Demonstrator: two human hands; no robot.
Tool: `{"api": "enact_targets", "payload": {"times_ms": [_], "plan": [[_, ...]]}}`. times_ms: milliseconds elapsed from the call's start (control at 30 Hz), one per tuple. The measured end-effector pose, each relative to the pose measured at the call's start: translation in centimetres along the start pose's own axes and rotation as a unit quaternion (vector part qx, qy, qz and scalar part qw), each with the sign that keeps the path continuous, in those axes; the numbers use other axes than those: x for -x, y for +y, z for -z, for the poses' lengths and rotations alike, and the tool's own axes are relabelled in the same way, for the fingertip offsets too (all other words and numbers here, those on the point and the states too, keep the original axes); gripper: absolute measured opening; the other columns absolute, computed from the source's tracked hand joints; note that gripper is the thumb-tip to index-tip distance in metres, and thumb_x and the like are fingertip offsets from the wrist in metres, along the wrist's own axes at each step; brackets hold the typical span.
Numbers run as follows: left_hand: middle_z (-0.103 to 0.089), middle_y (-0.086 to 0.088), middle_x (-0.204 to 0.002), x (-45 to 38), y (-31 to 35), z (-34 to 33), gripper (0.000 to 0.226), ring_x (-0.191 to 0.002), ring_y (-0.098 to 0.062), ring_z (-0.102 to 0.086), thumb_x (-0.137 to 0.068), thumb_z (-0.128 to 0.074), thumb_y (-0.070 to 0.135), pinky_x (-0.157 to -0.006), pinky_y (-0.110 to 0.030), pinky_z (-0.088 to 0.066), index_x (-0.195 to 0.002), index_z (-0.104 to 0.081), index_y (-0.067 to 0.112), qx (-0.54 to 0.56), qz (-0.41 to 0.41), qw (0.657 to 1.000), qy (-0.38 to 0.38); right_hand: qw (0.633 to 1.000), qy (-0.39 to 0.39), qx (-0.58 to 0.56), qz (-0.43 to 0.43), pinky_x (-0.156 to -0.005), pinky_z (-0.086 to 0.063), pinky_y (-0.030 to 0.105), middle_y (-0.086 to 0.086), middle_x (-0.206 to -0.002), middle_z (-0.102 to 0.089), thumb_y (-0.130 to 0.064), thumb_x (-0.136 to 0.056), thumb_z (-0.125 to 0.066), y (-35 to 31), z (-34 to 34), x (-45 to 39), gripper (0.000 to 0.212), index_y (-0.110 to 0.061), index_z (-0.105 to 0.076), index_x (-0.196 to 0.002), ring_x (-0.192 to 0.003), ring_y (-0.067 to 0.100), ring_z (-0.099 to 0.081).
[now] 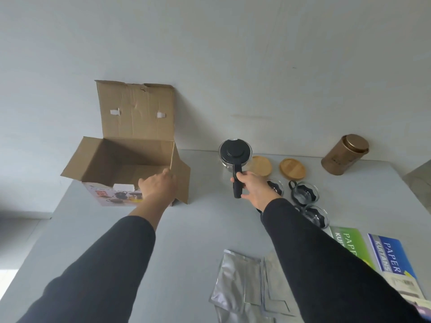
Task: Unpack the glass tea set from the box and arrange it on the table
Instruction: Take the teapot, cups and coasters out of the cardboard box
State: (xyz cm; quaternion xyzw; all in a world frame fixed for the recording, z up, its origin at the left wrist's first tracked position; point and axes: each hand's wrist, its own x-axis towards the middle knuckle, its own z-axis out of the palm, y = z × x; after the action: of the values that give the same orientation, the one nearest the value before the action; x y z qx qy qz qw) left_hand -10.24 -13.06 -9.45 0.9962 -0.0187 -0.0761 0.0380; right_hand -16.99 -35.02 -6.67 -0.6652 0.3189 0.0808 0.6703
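Both black sleeves reach forward over the table (198, 229). Right hand (253, 188) curls around the glass teapot's (235, 157) black handle near the far edge; left hand (158, 185), fingers loosely extended, touches the open cardboard box's (121, 159) right flap.

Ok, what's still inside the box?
The box shows bare cardboard inside and one white piece at its near wall. The left hand and near wall hide the rest of the floor.
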Motion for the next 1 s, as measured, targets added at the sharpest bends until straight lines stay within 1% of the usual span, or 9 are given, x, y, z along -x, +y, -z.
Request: {"api": "enact_targets", "payload": {"times_ms": [133,267,500,633,733,800,867,933,1000], "plan": [[-0.066,-0.003,-0.091,-0.2,0.1,-0.4,0.028,-0.086,-0.024,-0.063,-0.097,-0.029,0.024,-0.080,-0.036,-0.033,-0.111,-0.052,0.017,-0.013,0.007,1.000,0.009,1.000,-0.013,0.001,-0.012,-0.102,-0.035,0.048,0.001,-0.096,-0.064,-0.017,-0.096,-0.047,1.2,-0.2,-1.0,0.015,-0.020,-0.056,-0.084,-0.101,0.020,-0.053],[-0.066,-0.003,-0.091,-0.3,0.3,-0.4,0.027,-0.083,-0.024,-0.060,-0.097,-0.027,0.026,-0.084,-0.038,-0.035,-0.106,-0.051,0.018,-0.008,0.015,1.000,0.009,1.000,-0.018,0.001,-0.024,-0.102,-0.036,0.049,0.001,-0.095,-0.065,-0.017,-0.096,-0.048,1.8,-0.3,-1.6,0.015,-0.020,-0.057,-0.084,-0.101,0.021,-0.054],[-0.056,0.000,-0.078,-0.1,0.4,-0.1,0.020,-0.076,-0.024,-0.054,-0.098,-0.026,0.028,-0.085,-0.037,-0.035,-0.093,-0.044,0.019,0.006,0.022,1.000,0.010,0.999,-0.035,-0.018,-0.031,-0.103,-0.035,0.051,0.006,-0.095,-0.063,-0.014,-0.097,-0.046,2.2,-0.2,-1.8,0.018,-0.016,-0.057,-0.083,-0.099,0.022,-0.051],[-0.056,0.000,-0.077,0.1,0.4,0.0,0.026,-0.074,-0.024,-0.054,-0.097,-0.026,0.028,-0.079,-0.037,-0.033,-0.097,-0.049,0.017,0.005,0.023,1.000,0.010,0.998,-0.024,-0.033,-0.038,-0.105,-0.033,0.054,0.004,-0.083,-0.062,-0.013,-0.098,-0.043,2.2,-0.4,-1.9,0.013,-0.012,-0.054,-0.092,-0.097,0.023,-0.051],[-0.060,-0.004,-0.082,0.1,0.3,0.2,0.034,-0.079,-0.025,-0.055,-0.098,-0.023,0.033,-0.080,-0.038,-0.033,-0.105,-0.052,0.015,0.017,0.023,1.000,0.004,0.999,0.000,0.031,-0.028,-0.103,-0.040,0.051,0.005,-0.083,-0.063,-0.017,-0.095,-0.047,2.0,-0.7,-2.0,0.018,-0.015,-0.054,-0.079,-0.094,0.024,-0.053],[-0.064,-0.007,-0.096,0.2,0.2,0.4,0.045,-0.094,-0.027,-0.057,-0.099,-0.019,0.041,-0.087,-0.041,-0.035,-0.111,-0.053,0.014,0.042,0.015,0.999,0.002,0.991,0.038,0.130,-0.002,-0.085,-0.048,0.038,0.008,-0.081,-0.060,-0.023,-0.090,-0.054,1.4,-0.6,-1.4,0.022,-0.015,-0.052,-0.070,-0.086,0.025,-0.053],[-0.064,-0.007,-0.107,0.6,-0.1,0.6,0.053,-0.107,-0.028,-0.055,-0.099,-0.017,0.047,-0.093,-0.045,-0.035,-0.114,-0.056,0.015,0.092,0.008,0.994,0.049,0.965,0.142,0.212,0.067,-0.064,-0.038,0.029,0.005,-0.075,-0.055,-0.028,-0.086,-0.055,0.7,-0.3,-0.6,0.024,-0.011,-0.051,-0.070,-0.079,0.027,-0.050],[-0.062,-0.005,-0.112,1.2,-0.9,1.0,0.048,-0.111,-0.025,-0.052,-0.098,-0.023,0.046,-0.098,-0.045,-0.032,-0.112,-0.059,0.017,0.128,0.018,0.982,0.139,0.932,0.255,0.205,0.157,-0.065,-0.033,0.028,0.005,-0.081,-0.057,-0.026,-0.085,-0.054,-0.1,-0.4,0.5,0.019,-0.008,-0.055,-0.081,-0.078,0.026,-0.050],[-0.056,-0.003,-0.124,1.4,-2.5,1.5,0.037,-0.121,-0.023,-0.046,-0.098,-0.032,0.037,-0.107,-0.046,-0.025,-0.118,-0.058,0.018,0.129,0.041,0.972,0.195,0.910,0.289,0.199,0.223,-0.064,-0.032,0.029,0.006,-0.076,-0.058,-0.022,-0.084,-0.053,-0.8,-1.6,1.3,0.016,-0.007,-0.055,-0.076,-0.073,0.027,-0.048]]}}
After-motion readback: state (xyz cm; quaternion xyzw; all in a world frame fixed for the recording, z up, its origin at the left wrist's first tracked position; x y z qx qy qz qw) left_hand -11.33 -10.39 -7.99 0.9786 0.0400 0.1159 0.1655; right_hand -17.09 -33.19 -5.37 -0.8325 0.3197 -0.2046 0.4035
